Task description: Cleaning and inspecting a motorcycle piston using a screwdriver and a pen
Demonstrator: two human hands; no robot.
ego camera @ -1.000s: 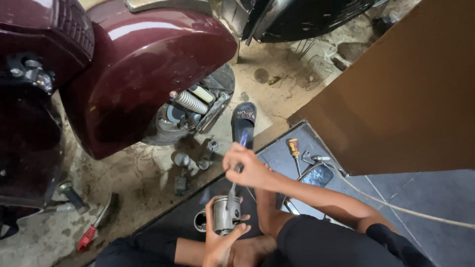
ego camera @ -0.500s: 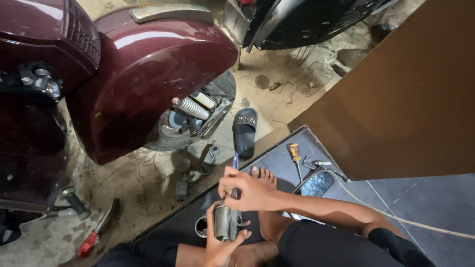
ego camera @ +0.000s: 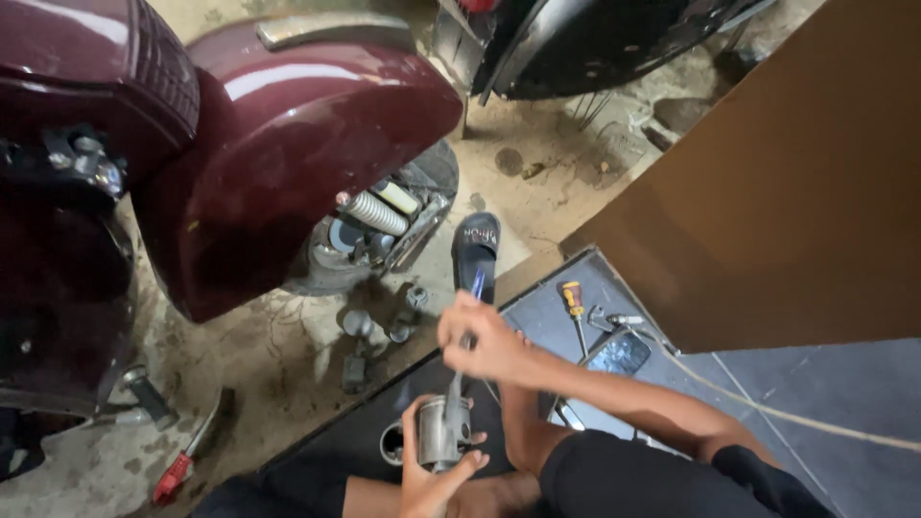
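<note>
head view | we cup the metal cylinder upright in our left hand, lower centre | right hand, just above, grips 1 blue-handled tool, shaft slanting down into its open top

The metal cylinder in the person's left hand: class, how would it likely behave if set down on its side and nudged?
The metal cylinder looks round and smooth-walled, so on its side it would probably roll. It appears to be rigid metal, likely heavy for its size. The left hand cups it from below while the right hand works a tool into it, suggesting it needs steadying.
</note>
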